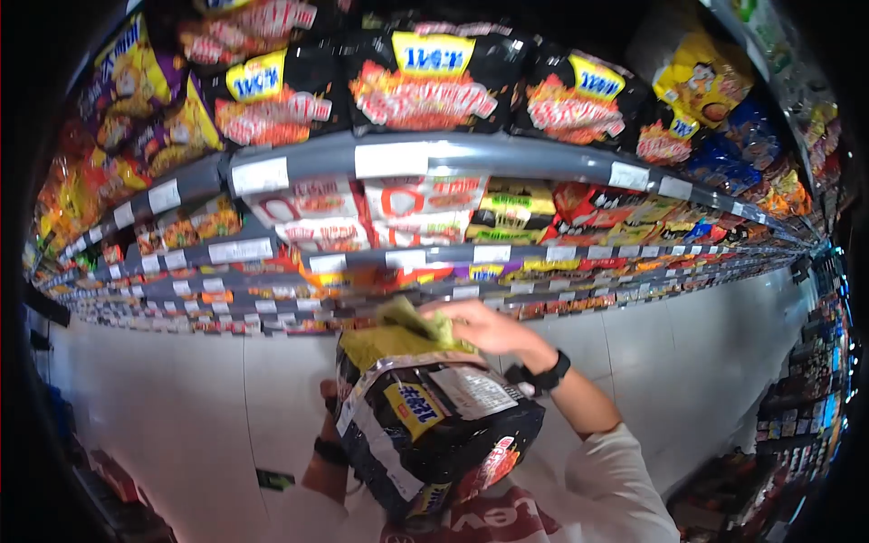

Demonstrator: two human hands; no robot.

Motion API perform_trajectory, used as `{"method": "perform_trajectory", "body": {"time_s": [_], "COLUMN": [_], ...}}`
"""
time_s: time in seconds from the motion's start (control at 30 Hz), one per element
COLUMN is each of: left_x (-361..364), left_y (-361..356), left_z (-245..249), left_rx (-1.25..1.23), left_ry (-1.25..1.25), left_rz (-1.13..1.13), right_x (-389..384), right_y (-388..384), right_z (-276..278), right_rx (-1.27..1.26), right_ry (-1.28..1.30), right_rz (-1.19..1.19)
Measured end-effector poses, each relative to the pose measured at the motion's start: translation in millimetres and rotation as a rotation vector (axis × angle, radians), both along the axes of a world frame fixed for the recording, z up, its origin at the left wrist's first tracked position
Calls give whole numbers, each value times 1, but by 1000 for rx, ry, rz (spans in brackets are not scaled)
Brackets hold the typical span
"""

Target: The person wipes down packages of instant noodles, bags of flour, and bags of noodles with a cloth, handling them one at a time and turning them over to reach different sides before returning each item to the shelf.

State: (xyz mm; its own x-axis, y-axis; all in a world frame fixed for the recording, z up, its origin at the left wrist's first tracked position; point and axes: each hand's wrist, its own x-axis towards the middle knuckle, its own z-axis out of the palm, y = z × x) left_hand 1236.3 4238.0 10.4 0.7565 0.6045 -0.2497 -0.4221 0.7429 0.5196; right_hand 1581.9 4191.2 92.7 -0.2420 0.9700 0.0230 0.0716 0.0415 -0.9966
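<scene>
A large black multi-pack (453,416) with yellow and red labels is held up against my chest, tilted. My left hand (329,395) is at the pack's left side, mostly hidden behind it, and holds it. Across the pack's top lies a yellow-green cloth (398,339), with a loose fold sticking up. My right hand (487,328), slightly blurred, is closed on this cloth at the pack's upper edge. Both wrists carry dark bands.
Long shelves cross the view ahead, their grey edge (507,156) bearing white price tags. Similar black packs (425,86) stand on the top shelf, with colourful packets below. Pale floor tiles (181,389) lie beneath. More stocked shelves (797,407) are at the right.
</scene>
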Motion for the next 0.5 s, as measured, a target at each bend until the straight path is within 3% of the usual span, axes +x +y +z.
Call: {"method": "perform_trajectory", "body": {"time_s": [0.07,0.17,0.27,0.4,0.5], "left_x": [4,17,43,86,125], "left_y": [2,12,29,45,47], "left_z": [5,27,65,123,165], "left_rx": [-6,5,51,121,169], "left_ry": [-5,-27,-58,-113,-156], "left_rz": [11,41,89,148,178], "right_x": [4,18,15,16,23], "right_y": [-27,-71,-102,-108,-106], "right_z": [-2,-11,42,117,133], "right_rx": [-14,120,223,632,996], "right_ry": [-7,177,144,-341,-578], "right_rz": [-193,-332,-542,-881,-731]}}
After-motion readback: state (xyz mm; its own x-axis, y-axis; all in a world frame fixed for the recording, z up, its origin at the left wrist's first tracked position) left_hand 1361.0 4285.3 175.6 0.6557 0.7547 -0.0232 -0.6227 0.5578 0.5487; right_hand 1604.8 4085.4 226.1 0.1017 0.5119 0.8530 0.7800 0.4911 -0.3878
